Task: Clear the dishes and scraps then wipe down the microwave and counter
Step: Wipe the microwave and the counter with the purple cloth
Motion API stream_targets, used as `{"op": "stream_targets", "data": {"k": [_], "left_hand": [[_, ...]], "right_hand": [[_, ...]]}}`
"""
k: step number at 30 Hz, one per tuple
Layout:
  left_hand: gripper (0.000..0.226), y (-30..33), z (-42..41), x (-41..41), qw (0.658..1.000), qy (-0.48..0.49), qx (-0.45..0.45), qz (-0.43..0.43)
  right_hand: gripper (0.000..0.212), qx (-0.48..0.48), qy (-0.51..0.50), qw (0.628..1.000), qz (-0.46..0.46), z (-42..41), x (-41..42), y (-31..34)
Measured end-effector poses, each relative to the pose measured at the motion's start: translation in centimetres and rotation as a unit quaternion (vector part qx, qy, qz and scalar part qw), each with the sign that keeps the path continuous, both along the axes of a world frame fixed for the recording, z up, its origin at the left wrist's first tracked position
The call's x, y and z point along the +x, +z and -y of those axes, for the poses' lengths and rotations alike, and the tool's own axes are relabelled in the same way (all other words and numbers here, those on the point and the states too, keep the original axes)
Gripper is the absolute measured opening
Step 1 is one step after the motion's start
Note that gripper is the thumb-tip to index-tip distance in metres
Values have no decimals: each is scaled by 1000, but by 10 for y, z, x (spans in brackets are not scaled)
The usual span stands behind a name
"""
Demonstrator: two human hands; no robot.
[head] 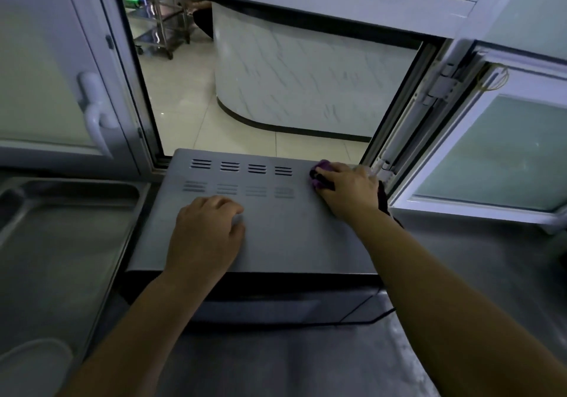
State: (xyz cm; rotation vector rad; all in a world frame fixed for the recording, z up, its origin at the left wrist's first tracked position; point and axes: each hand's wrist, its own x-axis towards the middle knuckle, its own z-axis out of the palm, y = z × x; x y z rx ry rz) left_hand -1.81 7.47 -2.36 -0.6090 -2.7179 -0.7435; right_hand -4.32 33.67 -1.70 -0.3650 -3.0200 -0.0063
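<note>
A grey microwave (285, 231) stands on the steel counter (478, 261) below an open window. Its flat top with two rows of vent slots faces me, and its dark door front shows below. My left hand (205, 234) rests on the middle of the top, fingers loosely bent, holding nothing. My right hand (349, 191) sits at the far right corner of the top and grips a purple cloth (322, 169), pressing it onto the metal. Most of the cloth is hidden under the fingers.
A steel sink basin (61, 243) lies left of the microwave, with a pale plate (33, 363) at the bottom left. The window sash (497, 148) swings open over the counter on the right. A closed sash with a white handle (92, 111) stands at the left.
</note>
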Motion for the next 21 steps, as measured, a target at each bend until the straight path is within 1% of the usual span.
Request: {"op": "stream_targets", "data": {"k": [6,10,13,18,21], "left_hand": [[15,-1,62,-20,999,47,1,0],[15,-3,88,-25,999,33,4,25],[17,-6,98,-29,1000,-2,8,21],[23,-8,104,-35,1000,-17,18,14],[19,-9,100,-36,1000,0,13,21]], "right_hand": [[43,5,67,998,-2,83,-39,-1],[42,-4,126,992,-12,145,-66,-3],[41,4,156,988,-17,184,-86,-5],[39,11,195,980,-35,224,-111,-9],[39,2,210,977,-40,227,-117,-11]]}}
